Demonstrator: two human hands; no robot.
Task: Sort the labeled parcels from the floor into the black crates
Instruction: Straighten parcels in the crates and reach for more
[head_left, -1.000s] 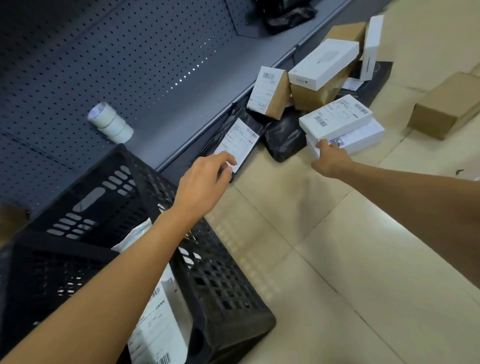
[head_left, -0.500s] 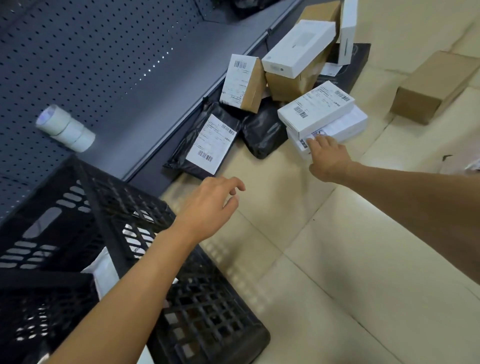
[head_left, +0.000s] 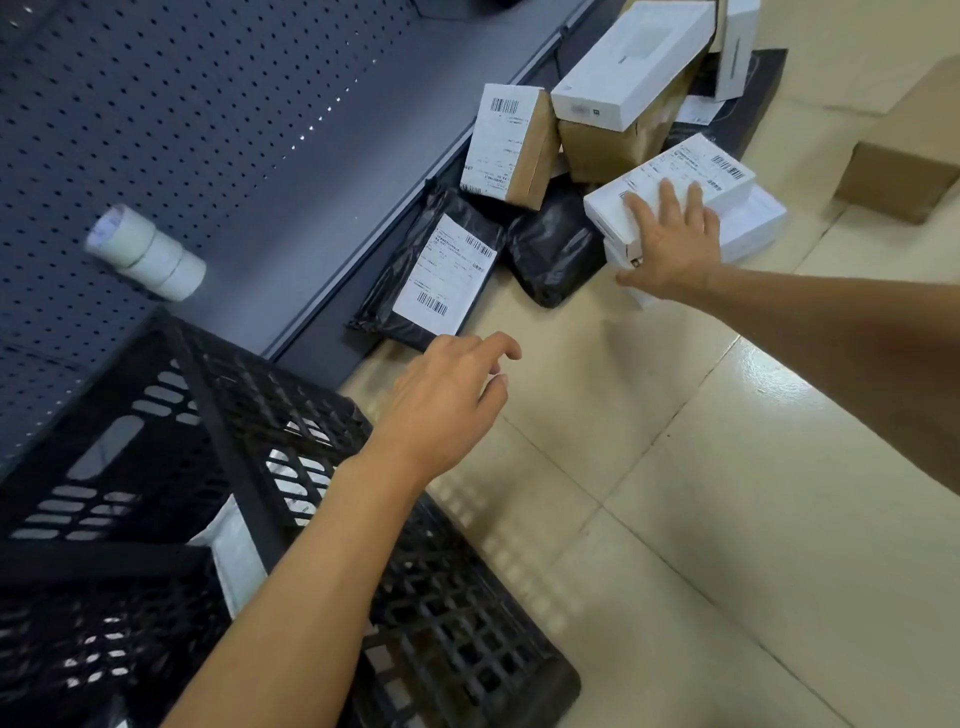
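My right hand (head_left: 670, 244) lies flat, fingers straight on the white labeled box (head_left: 675, 182); my left hand (head_left: 447, 400) hovers relaxed, empty, just short of the black mailer (head_left: 431, 270).

Glossy cream tiled floor (head_left: 675, 519) has a black lattice plastic crate (head_left: 441, 623), a black poly mailer with white label (head_left: 431, 270), a crumpled black bag (head_left: 556, 249) and a plain brown cardboard box (head_left: 904, 161) sitting on it.

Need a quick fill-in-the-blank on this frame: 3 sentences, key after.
1. The right hand rests on a white labeled ____.
2. The left hand holds ____.
3. The rolls of tape sit on the grey ____, beyond the black crate.

Missing words: box; nothing; shelf
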